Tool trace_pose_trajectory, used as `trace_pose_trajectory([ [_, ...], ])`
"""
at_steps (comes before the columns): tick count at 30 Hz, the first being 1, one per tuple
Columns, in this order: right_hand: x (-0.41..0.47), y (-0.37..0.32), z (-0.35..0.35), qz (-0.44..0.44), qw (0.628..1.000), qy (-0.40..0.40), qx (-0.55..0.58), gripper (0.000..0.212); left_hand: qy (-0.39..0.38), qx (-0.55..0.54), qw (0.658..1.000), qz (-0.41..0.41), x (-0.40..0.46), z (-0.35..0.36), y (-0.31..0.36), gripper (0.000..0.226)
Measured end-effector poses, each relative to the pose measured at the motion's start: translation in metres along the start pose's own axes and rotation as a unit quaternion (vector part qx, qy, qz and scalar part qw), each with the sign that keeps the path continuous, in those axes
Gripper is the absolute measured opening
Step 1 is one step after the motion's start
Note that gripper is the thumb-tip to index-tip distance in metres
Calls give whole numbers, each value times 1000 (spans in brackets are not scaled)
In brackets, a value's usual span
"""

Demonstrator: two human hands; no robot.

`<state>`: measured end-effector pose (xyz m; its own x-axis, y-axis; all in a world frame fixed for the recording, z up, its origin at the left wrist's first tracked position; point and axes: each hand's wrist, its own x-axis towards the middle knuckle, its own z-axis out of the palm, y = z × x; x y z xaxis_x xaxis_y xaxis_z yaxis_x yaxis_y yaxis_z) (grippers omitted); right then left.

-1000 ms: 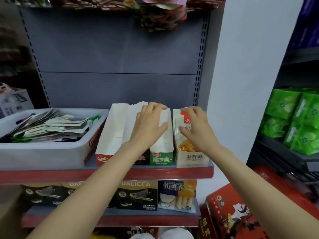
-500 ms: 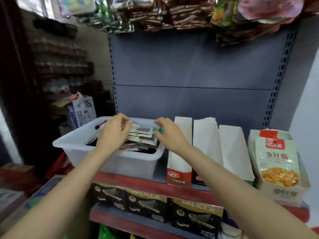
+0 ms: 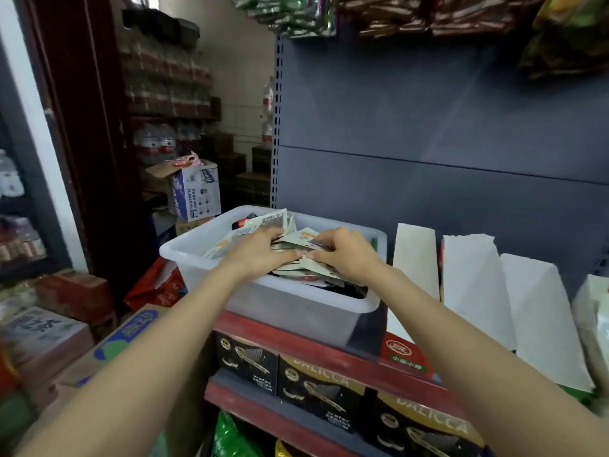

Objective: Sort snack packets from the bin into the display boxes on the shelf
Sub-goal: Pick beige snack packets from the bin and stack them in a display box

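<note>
A translucent white bin (image 3: pixel 290 301) stands on the red-edged shelf (image 3: pixel 316 347), filled with a heap of flat snack packets (image 3: pixel 280 225). Both hands are inside it. My left hand (image 3: pixel 257 252) lies on the pile with its fingers curled onto the packets. My right hand (image 3: pixel 346 255) pinches packets at the middle of the heap. To the right of the bin stand three white display boxes (image 3: pixel 474 291), seen from their plain sides, one with a red and green front (image 3: pixel 403 356).
A pale snack pack (image 3: pixel 593 318) sits at the far right edge. Black wafer boxes (image 3: pixel 323 380) fill the shelf below. Cardboard cartons (image 3: pixel 194 189) and stacked goods crowd the floor to the left. Bagged snacks (image 3: pixel 428 14) hang above the grey back panel.
My hands left the display boxes on the right, crossed to the bin and now dig into the packet heap. The view swung left and came closer to the bin.
</note>
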<state>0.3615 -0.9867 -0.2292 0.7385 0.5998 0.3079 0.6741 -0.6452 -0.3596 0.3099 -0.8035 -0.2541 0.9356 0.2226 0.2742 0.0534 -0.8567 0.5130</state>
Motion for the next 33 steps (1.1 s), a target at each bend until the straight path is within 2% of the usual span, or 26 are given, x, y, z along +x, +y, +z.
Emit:
trace_pose_trajectory([
  [2, -3, 1, -2, -18, 1000, 18, 1, 14, 17, -22, 1000, 6, -2, 0, 0, 74],
  [4, -11, 1, -8, -13, 997, 48, 65, 29, 32, -49, 998, 26, -6, -1, 1, 76],
  [5, -15, 2, -11, -6, 991, 58, 120, 30, 34, -67, 997, 34, -7, -2, 0, 72],
  [7, -26, 2, -19, 4, 972, 71, 224, 21, 44, -106, 991, 65, -9, -4, 4, 53],
  [10, -41, 7, -24, 37, 927, 99, 361, 13, 89, -168, 976, 102, -16, -7, 20, 17],
  [13, -56, 15, -26, 81, 858, 137, 489, 15, 118, -166, 971, 128, -28, -8, 50, 11],
  [16, -70, 23, -32, 112, 810, 156, 554, 23, 163, -79, 968, 173, -34, -9, 83, 13],
  [20, -90, 26, -49, 124, 777, 158, 597, 7, 196, 10, 959, 204, -36, -12, 126, 13],
  [23, -108, 32, -62, 112, 768, 173, 607, 26, 187, 23, 960, 208, -40, -9, 155, 16],
  [25, -121, 40, -70, 115, 764, 192, 605, 39, 168, -1, 967, 190, -41, -2, 168, 16],
  [27, -135, 50, -80, 129, 765, 220, 591, 42, 145, -47, 971, 185, -45, 8, 182, 15],
  [33, -181, 96, -116, 154, 796, 302, 502, 50, 47, -194, 965, 167, -63, 52, 238, 12],
])
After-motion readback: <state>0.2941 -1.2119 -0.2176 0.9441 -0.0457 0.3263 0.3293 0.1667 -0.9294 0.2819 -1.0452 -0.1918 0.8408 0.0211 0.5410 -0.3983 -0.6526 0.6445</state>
